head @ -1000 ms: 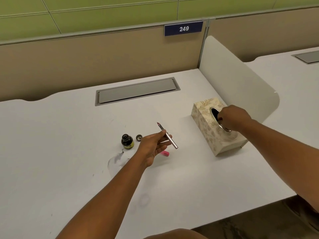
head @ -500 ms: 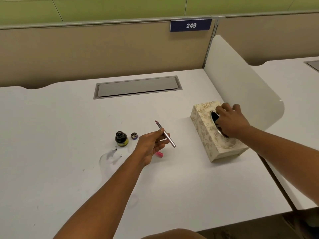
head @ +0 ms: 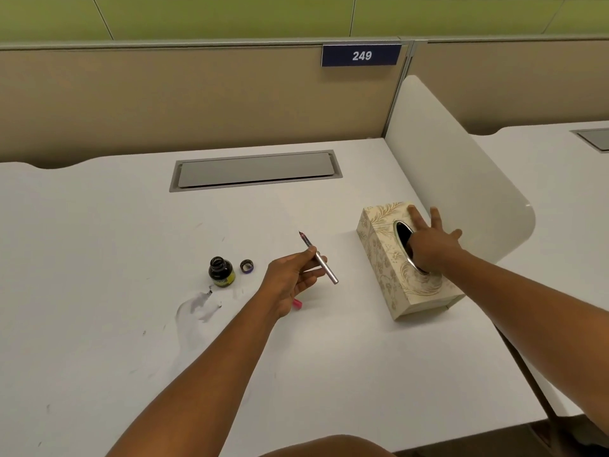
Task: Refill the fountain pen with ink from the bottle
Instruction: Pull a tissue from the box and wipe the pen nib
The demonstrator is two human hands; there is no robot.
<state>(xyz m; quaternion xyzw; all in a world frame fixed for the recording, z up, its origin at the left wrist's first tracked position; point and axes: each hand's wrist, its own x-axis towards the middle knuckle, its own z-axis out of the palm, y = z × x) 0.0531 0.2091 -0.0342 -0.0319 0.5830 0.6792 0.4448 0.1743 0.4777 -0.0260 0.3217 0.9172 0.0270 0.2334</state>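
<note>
My left hand holds a silver fountain pen above the white desk, nib pointing up and away. The open ink bottle, dark glass with a yellow label, stands left of that hand. Its small round cap lies just right of the bottle. My right hand lies spread on top of the patterned tissue box, some fingers reaching into the oval opening while the others stretch straight across the top. No tissue shows.
A grey ink smear marks the desk in front of the bottle. A pink object peeks out under my left hand. A white divider panel rises right of the box. A grey cable hatch sits at the back.
My right hand went from curled at the box opening to spread flat over the top. The left hand and pen have stayed in place.
</note>
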